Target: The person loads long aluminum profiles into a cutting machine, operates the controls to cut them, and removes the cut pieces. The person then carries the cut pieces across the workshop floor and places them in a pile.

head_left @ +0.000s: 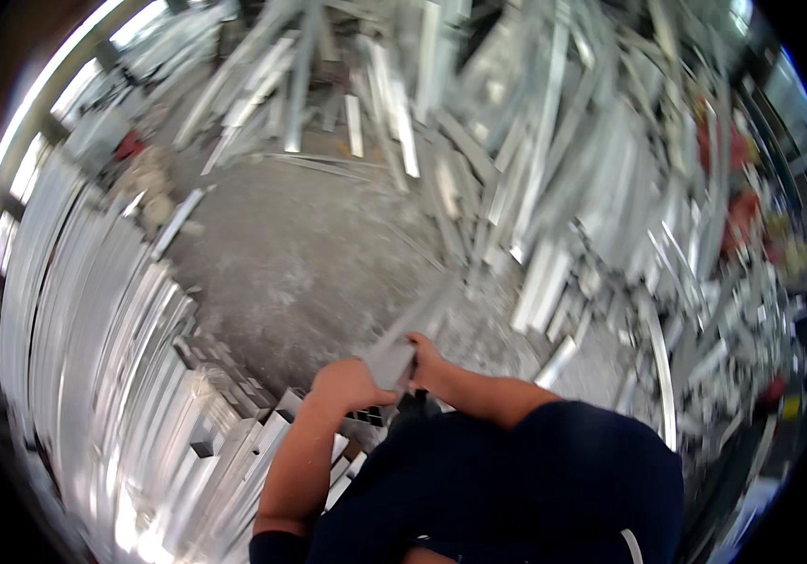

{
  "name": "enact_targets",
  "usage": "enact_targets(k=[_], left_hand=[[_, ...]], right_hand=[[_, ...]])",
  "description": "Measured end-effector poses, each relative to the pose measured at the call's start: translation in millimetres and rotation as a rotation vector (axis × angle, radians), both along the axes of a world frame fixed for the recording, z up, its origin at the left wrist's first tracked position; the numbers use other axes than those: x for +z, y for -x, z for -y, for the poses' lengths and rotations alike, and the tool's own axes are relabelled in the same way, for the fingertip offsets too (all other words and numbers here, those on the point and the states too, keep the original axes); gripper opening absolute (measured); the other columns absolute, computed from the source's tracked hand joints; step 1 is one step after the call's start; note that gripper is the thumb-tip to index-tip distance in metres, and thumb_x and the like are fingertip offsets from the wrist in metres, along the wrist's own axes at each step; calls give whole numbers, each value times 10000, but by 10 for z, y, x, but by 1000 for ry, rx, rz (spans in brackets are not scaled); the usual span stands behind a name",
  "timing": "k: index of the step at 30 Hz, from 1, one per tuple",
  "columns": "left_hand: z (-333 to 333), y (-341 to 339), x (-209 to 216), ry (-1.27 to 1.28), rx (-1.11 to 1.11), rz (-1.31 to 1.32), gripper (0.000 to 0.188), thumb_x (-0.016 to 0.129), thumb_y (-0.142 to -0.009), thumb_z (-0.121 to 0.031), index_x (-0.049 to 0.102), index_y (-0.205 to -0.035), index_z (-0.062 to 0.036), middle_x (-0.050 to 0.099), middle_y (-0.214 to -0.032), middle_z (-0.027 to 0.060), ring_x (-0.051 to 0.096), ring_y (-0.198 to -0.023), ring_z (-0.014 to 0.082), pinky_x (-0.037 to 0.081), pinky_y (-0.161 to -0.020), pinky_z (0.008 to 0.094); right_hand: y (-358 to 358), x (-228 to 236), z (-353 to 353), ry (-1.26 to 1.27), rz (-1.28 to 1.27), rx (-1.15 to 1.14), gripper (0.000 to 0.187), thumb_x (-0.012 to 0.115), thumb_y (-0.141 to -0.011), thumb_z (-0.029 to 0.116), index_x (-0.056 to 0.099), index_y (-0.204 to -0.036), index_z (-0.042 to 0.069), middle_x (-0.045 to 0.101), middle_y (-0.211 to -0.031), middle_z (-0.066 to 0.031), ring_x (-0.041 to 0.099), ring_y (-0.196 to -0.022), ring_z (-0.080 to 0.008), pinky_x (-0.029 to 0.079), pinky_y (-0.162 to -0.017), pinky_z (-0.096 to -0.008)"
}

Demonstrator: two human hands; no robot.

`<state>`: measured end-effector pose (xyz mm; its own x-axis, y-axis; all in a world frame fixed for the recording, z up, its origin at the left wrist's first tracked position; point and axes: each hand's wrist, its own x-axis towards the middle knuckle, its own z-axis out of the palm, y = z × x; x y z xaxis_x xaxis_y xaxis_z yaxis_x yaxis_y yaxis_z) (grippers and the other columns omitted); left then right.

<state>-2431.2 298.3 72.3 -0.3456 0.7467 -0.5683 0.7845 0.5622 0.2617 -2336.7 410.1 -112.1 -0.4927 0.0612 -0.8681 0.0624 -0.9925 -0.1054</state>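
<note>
Both my hands grip a long grey metal bar (410, 324) near its close end, in front of my body. My left hand (347, 383) is closed around its left side, thumb toward the end. On the right side, the fingers of my right hand (422, 362) are wrapped about the same bar. It slants away from me, up and to the right, and its far end blurs into the grey floor by the scrap pile. Beneath my hands, the ends of several metal profiles (366, 414) show in part.
Long silvery profiles (65, 282) are stacked along the left. A heap of loose metal strips (601, 179) spreads across the back and right, some jutting over the concrete floor (281, 254). A tan sack-like bundle (147, 183) sits at the far left. Short profile pieces (234, 376) lie near my left arm.
</note>
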Motion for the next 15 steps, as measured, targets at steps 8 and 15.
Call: enact_targets(k=[8,15], left_hand=[[-990,1821,52,54,-141,6,592,757,-621,-572,754,-856,-28,726,-832,160,707,-771,321,564,-709,410],[-1829,3957,-210,170,-143,-20,671,740,-630,-673,767,-913,-66,741,-901,127,718,-843,293,567,-753,399]], right_hand=[[1701,-296,-940,-56,-156,-89,605,543,-861,491,546,-1323,101,560,-1385,-136,517,-1268,-366,362,-1089,-541],[3889,-710,-1611,-12,-138,10,610,516,-876,468,513,-1358,95,543,-1411,-129,488,-1304,-355,341,-1104,-534]])
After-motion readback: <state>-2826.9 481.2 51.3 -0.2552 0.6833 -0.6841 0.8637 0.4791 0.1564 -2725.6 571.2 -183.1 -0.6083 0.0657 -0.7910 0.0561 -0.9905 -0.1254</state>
